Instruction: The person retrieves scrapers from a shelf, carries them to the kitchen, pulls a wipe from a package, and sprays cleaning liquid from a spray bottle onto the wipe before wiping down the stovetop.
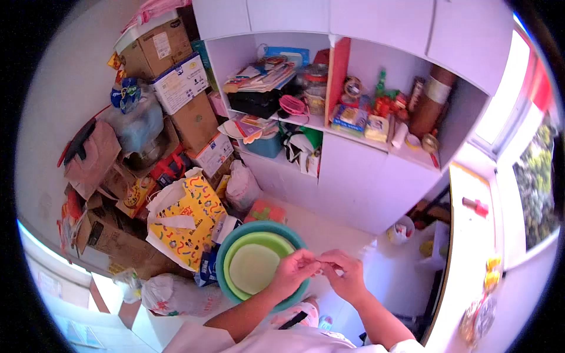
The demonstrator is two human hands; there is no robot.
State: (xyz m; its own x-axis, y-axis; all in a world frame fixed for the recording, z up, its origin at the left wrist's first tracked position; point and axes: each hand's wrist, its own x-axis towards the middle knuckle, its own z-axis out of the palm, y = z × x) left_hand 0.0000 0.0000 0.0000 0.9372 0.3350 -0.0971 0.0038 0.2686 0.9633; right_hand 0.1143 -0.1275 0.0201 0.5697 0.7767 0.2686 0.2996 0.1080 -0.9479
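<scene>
My left hand is closed in a pinch above the right rim of a teal basin. Close beside it, my right hand is also pinched, and the fingertips of both hands meet or nearly meet. Whatever lies between them is too small to make out. A lime-green basin with a pale inside sits within the teal one, below and left of my hands. My left wrist partly covers the basins' near right side.
Left of the basins stand a yellow patterned paper bag, stacked cardboard boxes and a white plastic bag. A white cabinet with crowded shelves lines the back. A windowsill runs along the right, and a small bucket stands on the floor.
</scene>
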